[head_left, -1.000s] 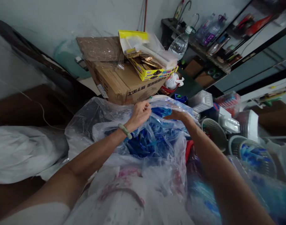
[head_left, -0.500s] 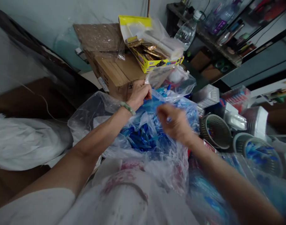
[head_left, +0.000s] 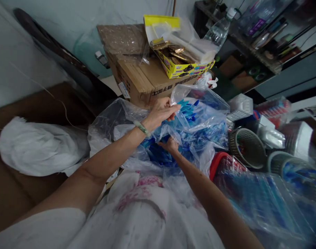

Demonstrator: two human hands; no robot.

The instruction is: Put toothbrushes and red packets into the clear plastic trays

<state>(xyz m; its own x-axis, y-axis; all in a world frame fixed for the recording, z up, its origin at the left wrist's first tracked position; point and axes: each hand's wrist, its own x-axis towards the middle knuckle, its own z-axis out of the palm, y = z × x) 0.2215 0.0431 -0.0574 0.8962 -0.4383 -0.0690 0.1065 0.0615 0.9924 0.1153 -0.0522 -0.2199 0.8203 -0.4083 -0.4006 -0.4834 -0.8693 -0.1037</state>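
Note:
A clear plastic bag (head_left: 180, 90) lies open in front of me, with light blue slender plastic pieces (head_left: 189, 109) inside. My left hand (head_left: 161, 111), with a green bangle at the wrist, pinches the bag's near-left rim. Lower down, my right hand (head_left: 171, 144) dips among dark blue slender pieces (head_left: 158, 154) in crumpled clear plastic. Its fingers are curled and partly hidden, so what they hold cannot be made out. What exactly the blue pieces are is unclear.
Behind the bag stands a cardboard box (head_left: 137, 77) carrying a yellow box (head_left: 189, 71) of gold-wrapped packets. To the right are a grey basket (head_left: 247, 147), a red basket (head_left: 215, 164) and wrapped blue items (head_left: 264, 200). A white sack (head_left: 41, 148) sits left.
My right hand has come down and left from above the bag into the dark blue pieces. My left hand stays at the bag's rim. The view has shifted slightly left.

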